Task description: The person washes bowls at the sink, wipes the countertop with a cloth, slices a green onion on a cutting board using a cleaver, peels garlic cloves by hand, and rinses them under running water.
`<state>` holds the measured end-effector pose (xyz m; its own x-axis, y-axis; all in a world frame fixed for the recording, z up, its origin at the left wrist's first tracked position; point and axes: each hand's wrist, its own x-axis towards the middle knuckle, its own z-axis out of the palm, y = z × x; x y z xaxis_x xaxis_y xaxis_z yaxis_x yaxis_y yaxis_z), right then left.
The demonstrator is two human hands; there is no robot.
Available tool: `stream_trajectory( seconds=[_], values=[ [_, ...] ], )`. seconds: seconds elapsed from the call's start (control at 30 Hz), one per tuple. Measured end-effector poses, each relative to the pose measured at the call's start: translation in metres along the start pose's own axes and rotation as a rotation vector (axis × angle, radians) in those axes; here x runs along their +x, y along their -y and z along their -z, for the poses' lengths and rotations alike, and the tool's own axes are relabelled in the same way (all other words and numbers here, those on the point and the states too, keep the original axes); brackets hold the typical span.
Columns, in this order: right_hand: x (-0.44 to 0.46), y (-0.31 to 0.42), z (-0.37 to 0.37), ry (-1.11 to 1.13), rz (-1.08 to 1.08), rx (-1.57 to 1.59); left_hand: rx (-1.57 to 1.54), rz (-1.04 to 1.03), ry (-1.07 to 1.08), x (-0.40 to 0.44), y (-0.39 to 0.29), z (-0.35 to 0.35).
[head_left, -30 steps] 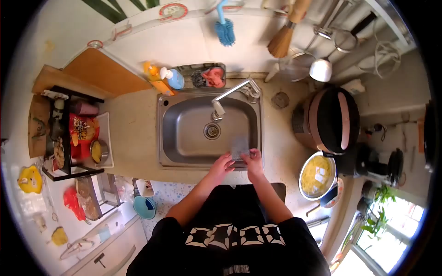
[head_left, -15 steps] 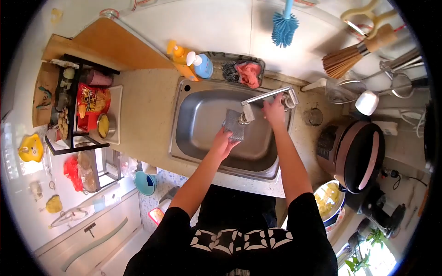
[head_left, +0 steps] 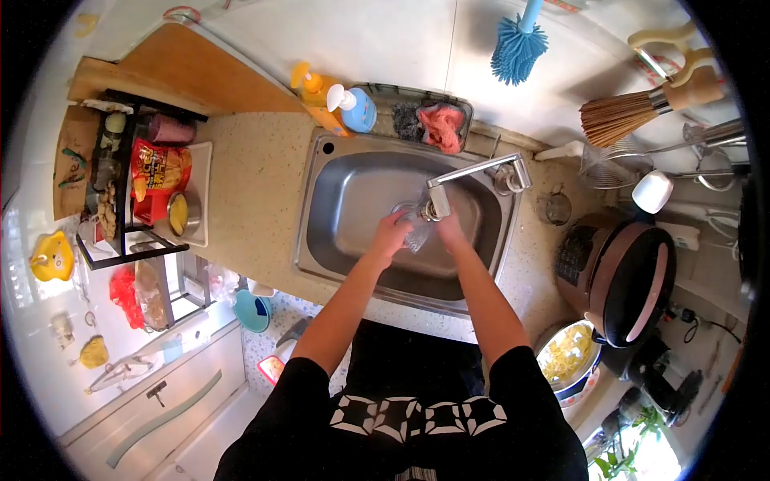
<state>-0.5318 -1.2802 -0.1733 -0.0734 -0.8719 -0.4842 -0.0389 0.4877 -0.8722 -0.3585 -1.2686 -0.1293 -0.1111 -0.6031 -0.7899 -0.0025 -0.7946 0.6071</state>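
Grey cloth, thin and see-through, hangs in the left hand of a person at a steel sink, just beside the end of the tap's spout. The left fingers are curled in on the cloth from its left side, with little gap showing at the thumb. Across from them is the right hand, partly hidden by the spout; whether its fingers are spread or pinch the cloth cannot be told. The cloth lies between the two, nearer the left, its longer run seeming to point away from the body, though creases and blur leave that uncertain. Both bare forearms reach forward from short black sleeves and converge over the sink, wrists roughly straight.

Behind the sink stand an orange bottle and a blue bottle, with a dark scourer and a pink rag to their right. Farther up hangs a blue brush. At right sits a rice cooker, near pale yellow food strips; at left, a black shelf and a red packet.
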Motion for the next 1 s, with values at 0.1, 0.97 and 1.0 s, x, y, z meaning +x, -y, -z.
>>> stream_trajectory(
  seconds=[0.1,0.97,1.0],
  values=[
    [-0.007,0.011,-0.021,0.132,-0.250,0.479,0.147,-0.067,0.031,-0.004,-0.011,0.000],
    [-0.031,0.024,-0.053,-0.371,0.037,-0.053,0.808,-0.580,-0.609,0.019,-0.006,-0.036],
    [-0.031,0.024,-0.052,-0.357,0.000,-0.054,0.819,-0.607,-0.609,0.018,-0.005,-0.036]
  ],
)
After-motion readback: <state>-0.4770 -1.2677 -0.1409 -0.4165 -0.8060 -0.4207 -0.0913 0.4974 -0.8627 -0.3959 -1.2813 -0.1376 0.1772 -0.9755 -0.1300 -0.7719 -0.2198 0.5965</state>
